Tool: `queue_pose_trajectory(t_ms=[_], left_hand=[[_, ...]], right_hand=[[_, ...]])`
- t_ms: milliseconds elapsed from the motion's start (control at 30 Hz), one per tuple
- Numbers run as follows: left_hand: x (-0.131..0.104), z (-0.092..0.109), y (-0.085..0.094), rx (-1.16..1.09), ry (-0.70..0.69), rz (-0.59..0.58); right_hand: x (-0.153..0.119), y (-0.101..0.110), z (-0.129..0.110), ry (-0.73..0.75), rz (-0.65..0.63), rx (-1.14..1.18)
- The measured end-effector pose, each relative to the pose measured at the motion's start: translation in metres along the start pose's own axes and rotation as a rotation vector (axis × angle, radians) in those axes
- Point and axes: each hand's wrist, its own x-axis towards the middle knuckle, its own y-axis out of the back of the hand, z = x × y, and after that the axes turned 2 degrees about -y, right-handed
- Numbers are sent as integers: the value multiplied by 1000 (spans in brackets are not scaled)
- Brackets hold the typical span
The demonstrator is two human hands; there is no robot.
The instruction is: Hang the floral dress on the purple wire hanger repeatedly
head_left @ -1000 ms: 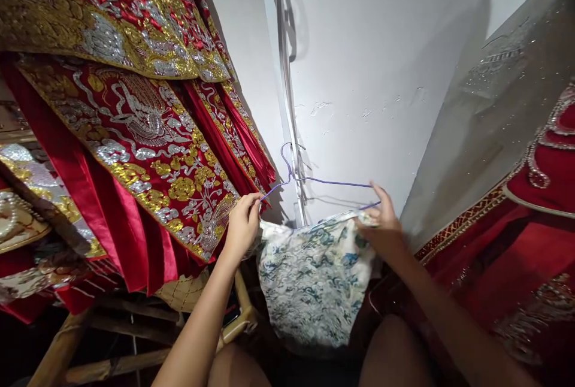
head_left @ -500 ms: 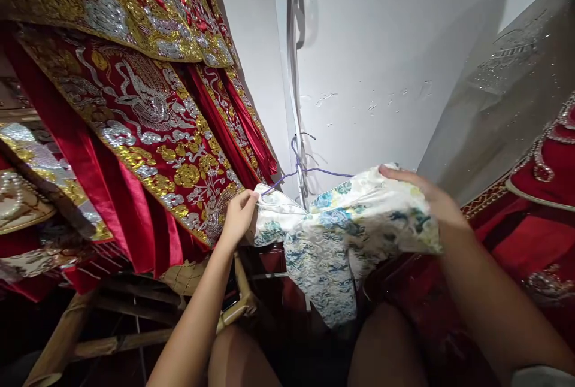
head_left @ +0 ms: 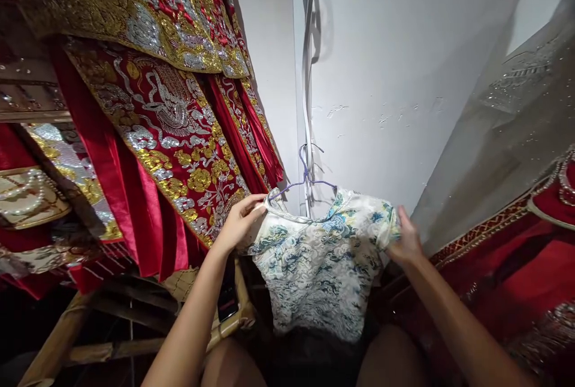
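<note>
On the hanger (head_left: 322, 182), the shirt (head_left: 314, 267) now covers both ends; hands (head_left: 238, 223) (head_left: 406, 242), apart, grip shoulder (head_left: 261, 222) and sleeve (head_left: 387, 225).

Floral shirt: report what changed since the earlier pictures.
The floral shirt now covers both ends of the purple hanger; the right end was bare at first. The right hand has moved from that end to the sleeve. The left hand stays near the left end.

A white short-sleeved top (head_left: 314, 267) with a blue-green floral print is hanging slightly wrinkled, its sleeves spreading sideways. A thin purple hanger (head_left: 321, 183) is spanning its open neckline, the hook pointing up.
</note>
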Motion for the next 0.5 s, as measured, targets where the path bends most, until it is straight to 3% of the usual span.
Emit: queue_pose_trajectory(t_ms=[100,167,233,300,367,433,500], left_hand=[[1,2,-8,140,-45,59],[12,12,-15,270,-59,125],[26,22,-21,333,-64,184],[38,26,-26,335,-65,239],[43,20,-30,312,-54,289],[40,6,-37,255,-56,366],[30,-7,-45,149,-60,477]], right_hand=[[7,-1,-19,-67,45,69],[16,-12,-38,-71,100,129],[24,-31,-56,3,123,190],[20,-52,-67,101,40,226],[1,-71,-70,133,-205,168],[-28,-83,-69,53,-641,-17],[-57,-89,-67,-13,-976,-175]])
